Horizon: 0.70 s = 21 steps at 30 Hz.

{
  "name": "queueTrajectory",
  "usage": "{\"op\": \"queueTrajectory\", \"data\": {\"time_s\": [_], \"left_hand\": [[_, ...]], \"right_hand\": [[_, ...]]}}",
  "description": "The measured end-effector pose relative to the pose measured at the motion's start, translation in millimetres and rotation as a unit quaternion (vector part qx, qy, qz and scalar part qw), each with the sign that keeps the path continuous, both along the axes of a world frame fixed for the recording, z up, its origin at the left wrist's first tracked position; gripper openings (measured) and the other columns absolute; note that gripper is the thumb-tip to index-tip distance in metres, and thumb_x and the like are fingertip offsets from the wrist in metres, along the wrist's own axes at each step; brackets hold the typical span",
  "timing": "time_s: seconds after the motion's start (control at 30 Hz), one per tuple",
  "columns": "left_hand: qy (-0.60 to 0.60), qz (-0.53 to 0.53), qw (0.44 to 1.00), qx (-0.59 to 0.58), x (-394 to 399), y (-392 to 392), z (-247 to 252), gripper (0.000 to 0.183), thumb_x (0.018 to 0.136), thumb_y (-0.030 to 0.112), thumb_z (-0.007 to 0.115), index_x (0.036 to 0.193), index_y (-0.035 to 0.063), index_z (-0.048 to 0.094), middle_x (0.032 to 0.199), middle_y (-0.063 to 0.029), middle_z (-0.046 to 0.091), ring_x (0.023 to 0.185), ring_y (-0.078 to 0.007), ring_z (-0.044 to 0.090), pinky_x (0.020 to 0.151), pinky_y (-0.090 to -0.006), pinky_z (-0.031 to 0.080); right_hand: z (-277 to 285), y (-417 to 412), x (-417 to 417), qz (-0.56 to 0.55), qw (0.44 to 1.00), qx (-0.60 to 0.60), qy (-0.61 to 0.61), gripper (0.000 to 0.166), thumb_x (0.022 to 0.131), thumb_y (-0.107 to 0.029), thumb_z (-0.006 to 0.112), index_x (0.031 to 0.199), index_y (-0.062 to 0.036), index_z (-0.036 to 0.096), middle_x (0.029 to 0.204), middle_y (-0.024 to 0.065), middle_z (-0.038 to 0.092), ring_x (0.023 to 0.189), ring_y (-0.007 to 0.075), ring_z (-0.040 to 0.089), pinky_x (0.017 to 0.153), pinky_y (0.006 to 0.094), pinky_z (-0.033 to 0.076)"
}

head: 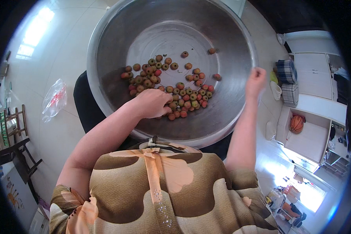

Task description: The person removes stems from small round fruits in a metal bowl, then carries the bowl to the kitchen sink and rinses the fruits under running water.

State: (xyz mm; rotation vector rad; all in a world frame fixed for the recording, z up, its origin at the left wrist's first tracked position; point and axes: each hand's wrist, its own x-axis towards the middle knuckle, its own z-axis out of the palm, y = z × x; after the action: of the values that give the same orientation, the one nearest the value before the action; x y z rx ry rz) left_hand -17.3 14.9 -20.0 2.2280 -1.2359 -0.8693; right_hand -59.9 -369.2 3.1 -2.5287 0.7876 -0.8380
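A large stainless steel basin (pixel 114 35) stands in front of me. Many small round red, green and brown fruits, which look like hawthorn berries (pixel 187 104), lie on its floor, mostly on the near and left sides. My left hand (pixel 155 103) reaches in with fingers bent down at the near fruits; its fingertips are partly hidden, so a hold on any fruit is unclear. At the basin's right rim, my right hand (pixel 256 80) is raised with curled fingers. It is blurred, and a small dark spot shows between the fingers.
On the tiled floor to the left lies a clear plastic bag (pixel 55 99) with red print. Wooden chairs (pixel 17 122) stand farther left. To the right are pale slippers (pixel 275 90), plaid cushioned seats (pixel 287 73) and a white cabinet (pixel 313 76). A basketball (pixel 297 124) sits in an open compartment.
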Motion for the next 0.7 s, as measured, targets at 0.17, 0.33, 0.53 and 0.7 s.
{"op": "queueTrajectory", "data": {"time_s": [0.17,0.33,0.53,0.7], "left_hand": [[0.014,0.008,1.0,0.0,-1,-3,1,0.033,0.081,0.027,0.066,0.106,0.0051,0.066,0.091,-0.0192,0.068,0.091,-0.0373,0.065,0.08,-0.047,0.051],[0.016,0.011,0.999,0.041,3,1,0,0.036,0.084,0.029,0.067,0.11,0.005,0.064,0.094,-0.0184,0.069,0.094,-0.0375,0.065,0.082,-0.0473,0.05],[0.021,0.005,0.999,0.05,6,-2,-5,0.044,0.084,0.031,0.067,0.12,0.0073,0.064,0.104,-0.0203,0.067,0.101,-0.0384,0.063,0.088,-0.0468,0.049],[0.039,0.017,0.997,0.066,7,1,-18,0.045,0.083,0.032,0.067,0.121,0.0078,0.064,0.109,-0.0196,0.067,0.105,-0.0379,0.062,0.09,-0.0464,0.049]], "right_hand": [[52,-70,-53,-0.085,0.981,-0.146,0.094,0.021,0.091,-0.018,0.063,0.105,-0.0032,0.065,0.093,0.0097,0.068,0.08,0.0223,0.063,0.079,0.0353,0.051],[130,-52,-48,0.109,0.937,0.29,-0.162,0.016,0.09,-0.02,0.063,0.088,-0.0049,0.062,0.086,0.0048,0.059,0.072,0.018,0.053,0.081,0.0387,0.05],[288,130,-85,0.686,0.568,0.398,-0.222,0.017,0.081,-0.018,0.065,0.074,-0.0088,0.052,0.077,0.0053,0.047,0.074,0.0174,0.047,0.082,0.0423,0.044],[298,223,-101,0.793,0.517,0.281,-0.16,0.014,0.081,-0.017,0.066,0.078,-0.0087,0.054,0.078,0.0047,0.05,0.073,0.0165,0.049,0.078,0.0399,0.045]]}}
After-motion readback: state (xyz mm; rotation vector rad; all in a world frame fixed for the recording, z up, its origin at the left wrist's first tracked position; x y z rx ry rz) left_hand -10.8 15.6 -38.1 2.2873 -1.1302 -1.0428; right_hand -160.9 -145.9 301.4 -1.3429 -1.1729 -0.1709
